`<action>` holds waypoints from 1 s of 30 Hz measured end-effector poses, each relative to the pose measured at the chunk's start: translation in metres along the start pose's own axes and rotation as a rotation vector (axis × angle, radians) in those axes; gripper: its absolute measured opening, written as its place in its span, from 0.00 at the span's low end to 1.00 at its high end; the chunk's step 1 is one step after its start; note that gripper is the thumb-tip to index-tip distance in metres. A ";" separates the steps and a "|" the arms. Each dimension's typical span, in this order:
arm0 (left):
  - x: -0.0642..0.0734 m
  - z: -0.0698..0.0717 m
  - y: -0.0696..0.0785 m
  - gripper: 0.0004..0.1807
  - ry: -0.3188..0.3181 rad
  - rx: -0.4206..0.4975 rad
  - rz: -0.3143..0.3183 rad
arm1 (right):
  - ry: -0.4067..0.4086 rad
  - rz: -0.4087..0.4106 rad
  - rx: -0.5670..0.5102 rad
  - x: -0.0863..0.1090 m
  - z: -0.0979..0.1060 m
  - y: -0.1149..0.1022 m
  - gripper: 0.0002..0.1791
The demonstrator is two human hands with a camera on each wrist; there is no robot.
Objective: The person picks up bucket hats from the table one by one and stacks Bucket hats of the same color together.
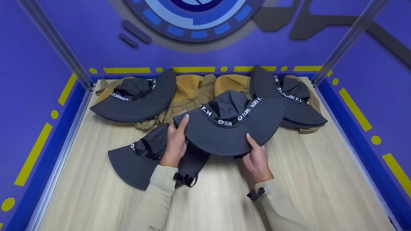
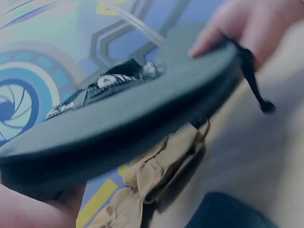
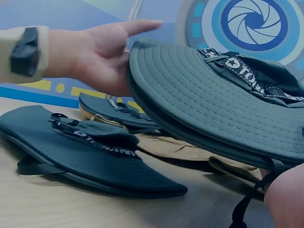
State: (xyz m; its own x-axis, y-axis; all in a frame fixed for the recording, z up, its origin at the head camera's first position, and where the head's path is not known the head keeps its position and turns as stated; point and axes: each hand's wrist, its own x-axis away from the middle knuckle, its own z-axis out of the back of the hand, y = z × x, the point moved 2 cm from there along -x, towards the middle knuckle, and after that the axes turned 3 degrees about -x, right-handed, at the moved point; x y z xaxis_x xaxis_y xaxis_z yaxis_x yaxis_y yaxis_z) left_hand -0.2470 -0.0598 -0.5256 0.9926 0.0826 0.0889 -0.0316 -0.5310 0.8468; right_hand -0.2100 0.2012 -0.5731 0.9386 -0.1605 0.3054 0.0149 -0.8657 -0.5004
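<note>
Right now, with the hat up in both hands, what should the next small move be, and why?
Probably ease the held dark hat forward and down onto the middle tan hats: the left hand and right hand both hold its brim, clear of the table, and the back-left dark hat and back-right dark hat lie over tan ones.

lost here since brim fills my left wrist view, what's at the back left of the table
Observer: A dark rear hat, lying partly over tan fabric.
Operator: on the held hat, what can you read on its band
Observer: In the head view, "F-14" is legible there.
Operator: and under the left hand
Observer: A dark front hat rests on the tabletop, a black strap looping out beside its brim.
</note>
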 end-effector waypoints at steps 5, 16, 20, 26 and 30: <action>-0.005 -0.001 -0.007 0.19 0.087 0.081 0.028 | -0.051 -0.011 -0.006 0.001 0.002 0.007 0.26; -0.006 0.002 -0.002 0.20 0.097 0.050 -0.029 | -0.087 0.065 0.046 -0.004 0.000 -0.002 0.27; -0.007 0.006 0.004 0.23 0.088 0.015 -0.019 | -0.075 0.091 0.118 -0.010 -0.001 -0.022 0.26; -0.009 0.014 0.015 0.23 0.037 0.033 0.006 | -0.075 0.105 0.212 -0.023 -0.008 -0.067 0.20; -0.011 0.020 0.022 0.20 -0.013 0.062 0.025 | -0.135 0.123 0.268 -0.032 -0.015 -0.089 0.16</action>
State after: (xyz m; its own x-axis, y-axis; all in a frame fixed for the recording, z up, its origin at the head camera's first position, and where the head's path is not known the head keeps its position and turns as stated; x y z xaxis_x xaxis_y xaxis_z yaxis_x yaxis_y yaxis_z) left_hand -0.2562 -0.0896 -0.5187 0.9931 0.0579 0.1022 -0.0493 -0.5842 0.8101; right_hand -0.2465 0.2762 -0.5261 0.9759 -0.1762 0.1288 -0.0277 -0.6852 -0.7278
